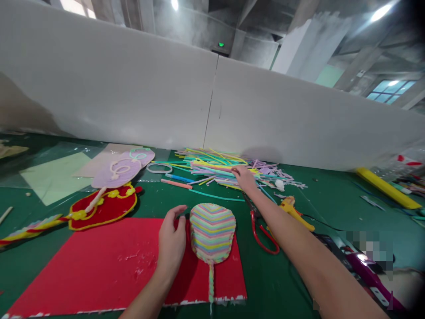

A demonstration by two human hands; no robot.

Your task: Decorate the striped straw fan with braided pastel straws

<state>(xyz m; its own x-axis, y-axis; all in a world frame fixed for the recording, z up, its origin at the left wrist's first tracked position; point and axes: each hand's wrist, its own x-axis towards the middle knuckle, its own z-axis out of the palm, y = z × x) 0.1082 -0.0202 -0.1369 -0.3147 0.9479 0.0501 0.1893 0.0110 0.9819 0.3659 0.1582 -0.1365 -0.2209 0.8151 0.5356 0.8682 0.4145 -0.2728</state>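
My left hand (172,237) hovers over a red board (99,261), fingers loosely curved and apart, holding nothing. Just right of it lies a round fan (213,232) with pastel zigzag stripes and a twisted handle (211,283). My right hand (245,178) reaches to a pile of coloured pipe cleaners (212,156) at the back. Its fingertips pinch the end of some salmon-pink pipe cleaners (212,167); how many is unclear. Below my right forearm are red-handled scissors (265,239), partly covered, and a yellow glue gun (294,212).
To the left lie a red fan with yellow trim (106,206), a lilac fan (122,168) and a pale green sheet (55,177). A grey oval ring (159,168) sits near the pile. A yellow bar (388,188) is at right. A white partition (133,93) closes off the back.
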